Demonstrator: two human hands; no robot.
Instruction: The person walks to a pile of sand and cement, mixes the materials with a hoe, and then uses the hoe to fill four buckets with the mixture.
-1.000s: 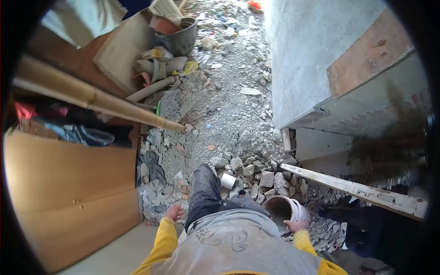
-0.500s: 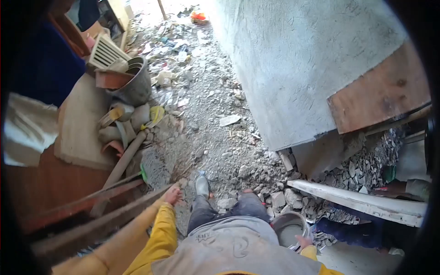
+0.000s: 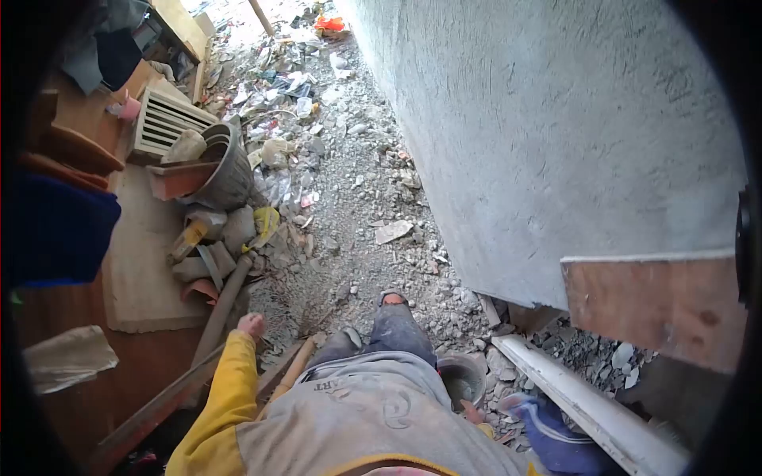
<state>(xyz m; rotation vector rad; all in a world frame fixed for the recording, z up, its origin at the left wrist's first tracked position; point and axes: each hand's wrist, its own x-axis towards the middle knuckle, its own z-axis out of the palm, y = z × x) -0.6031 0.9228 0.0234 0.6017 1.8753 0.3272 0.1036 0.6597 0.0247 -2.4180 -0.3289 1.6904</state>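
Observation:
My right hand (image 3: 473,412) is low beside my hip, gripping the near rim of a bucket (image 3: 464,379). Grey material shows inside the bucket, and my body and sleeve hide part of it. My left hand (image 3: 252,324) is out in front on the left, fingers curled into a fist, with nothing visible in it. Below that hand, a wooden pole (image 3: 298,366) and a plank slant alongside my yellow sleeve. My feet are on rubble (image 3: 341,262), one leg ahead of the other.
A tall grey wall (image 3: 540,143) bounds the right side, with a wooden board (image 3: 651,305) and a long white beam (image 3: 579,404) below it. On the left stand a large grey bin (image 3: 230,170), a slatted crate (image 3: 171,123) and a pipe (image 3: 226,297). Litter covers the path ahead.
I have stepped forward, with the other leg now leading. My left hand has moved left, away from the wooden pole it was by. The bucket has moved along with my right hand.

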